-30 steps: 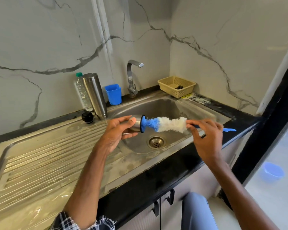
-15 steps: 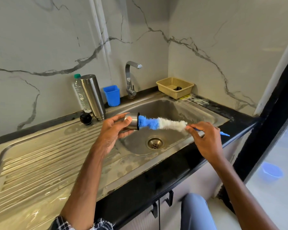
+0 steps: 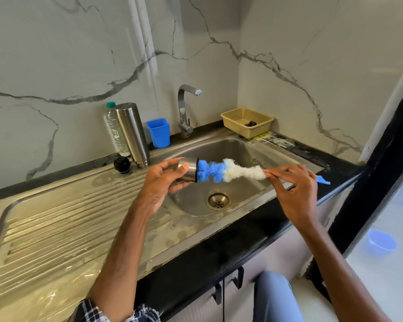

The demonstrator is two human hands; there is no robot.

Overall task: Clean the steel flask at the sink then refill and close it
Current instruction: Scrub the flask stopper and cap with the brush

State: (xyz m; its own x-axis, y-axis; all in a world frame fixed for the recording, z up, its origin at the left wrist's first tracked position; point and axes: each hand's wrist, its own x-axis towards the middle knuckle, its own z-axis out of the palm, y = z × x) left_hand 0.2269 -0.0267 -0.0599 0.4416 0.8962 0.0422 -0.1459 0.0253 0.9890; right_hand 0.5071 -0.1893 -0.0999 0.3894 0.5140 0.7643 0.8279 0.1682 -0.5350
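Cleaning stage, under way. Your left grip (image 3: 163,180) curls round the steel cup-lid (image 3: 189,170) above the sink (image 3: 219,149). Your right grip (image 3: 295,182) pinches the handle of the brush (image 3: 228,171), blue bristles at the cup's mouth. The steel flask (image 3: 132,133) stands on the surface by the wall, black stopper (image 3: 122,164) just beside it. Cannot tell if the flask body is washed. Judged left: rinse, refill, close.

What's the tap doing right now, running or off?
Off: no stream of water falls from the tap into the sink.
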